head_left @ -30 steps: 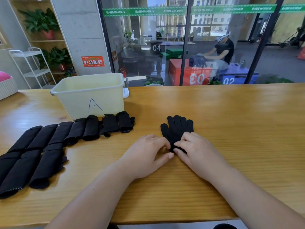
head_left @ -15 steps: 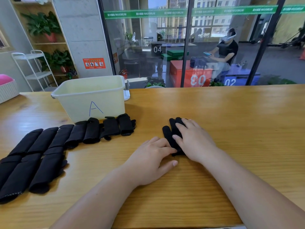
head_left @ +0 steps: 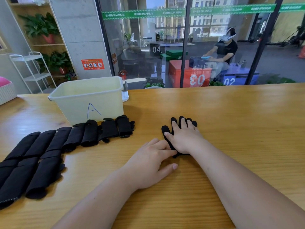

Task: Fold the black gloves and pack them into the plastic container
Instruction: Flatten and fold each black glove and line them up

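A black glove (head_left: 166, 132) lies flat on the wooden table, its fingers pointing away from me. My right hand (head_left: 184, 138) rests flat on top of it, fingers spread, covering most of it. My left hand (head_left: 151, 161) lies on the table at the glove's cuff end, its fingertips touching the cuff. A pale plastic container (head_left: 89, 100) marked "A" stands at the back left; I cannot see its bottom. Several folded black gloves (head_left: 105, 131) lie in a row in front of it, and more folded gloves (head_left: 28, 171) lie at the near left.
A wooden table (head_left: 239, 129) runs to a glass wall at the back. A small white object (head_left: 125, 95) stands right of the container. A white basket (head_left: 6, 93) sits at the far left edge. A person sits behind the glass.
My right hand slid forward from the glove's cuff up over its palm to its fingers. My left hand stayed at the cuff end.
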Tool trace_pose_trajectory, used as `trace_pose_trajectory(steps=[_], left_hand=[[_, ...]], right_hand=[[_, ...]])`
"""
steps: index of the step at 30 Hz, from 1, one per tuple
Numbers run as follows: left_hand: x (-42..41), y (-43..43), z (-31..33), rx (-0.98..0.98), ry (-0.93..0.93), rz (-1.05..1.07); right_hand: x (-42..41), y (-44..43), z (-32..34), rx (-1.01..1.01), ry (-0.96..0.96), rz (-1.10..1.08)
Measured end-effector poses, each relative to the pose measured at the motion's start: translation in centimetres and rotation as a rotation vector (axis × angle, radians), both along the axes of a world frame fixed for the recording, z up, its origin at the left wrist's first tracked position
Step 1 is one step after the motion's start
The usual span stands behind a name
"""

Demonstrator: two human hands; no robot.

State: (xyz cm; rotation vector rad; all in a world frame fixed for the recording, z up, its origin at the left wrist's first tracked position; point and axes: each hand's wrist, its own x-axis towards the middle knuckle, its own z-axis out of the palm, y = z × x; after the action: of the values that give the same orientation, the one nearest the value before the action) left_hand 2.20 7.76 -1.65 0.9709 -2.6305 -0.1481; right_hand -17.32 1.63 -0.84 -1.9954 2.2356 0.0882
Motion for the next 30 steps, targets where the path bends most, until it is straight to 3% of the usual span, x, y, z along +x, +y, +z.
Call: trace_pose_trajectory(steps=[17, 25, 27, 30], left_hand=[[0.7, -1.1, -0.3, -0.064, 0.309, 0.139], [0.9, -1.4, -0.5, -0.038, 0.289, 0.179], [1.0, -1.4, -0.6, -0.033, 0.262, 0.188], [1.1, -1.5, -0.8, -0.033, 0.242, 0.172]], right_hand=[[0.7, -0.8, 0.3, 0.000, -0.003, 0.055], [1.0, -2.0, -1.1, -0.034, -0.067, 0.044], [0.5, -2.0, -0.6, -0.054, -0.169, 0.085], [-1.1, -1.4, 0.8, -0.214, -0.580, 0.122]])
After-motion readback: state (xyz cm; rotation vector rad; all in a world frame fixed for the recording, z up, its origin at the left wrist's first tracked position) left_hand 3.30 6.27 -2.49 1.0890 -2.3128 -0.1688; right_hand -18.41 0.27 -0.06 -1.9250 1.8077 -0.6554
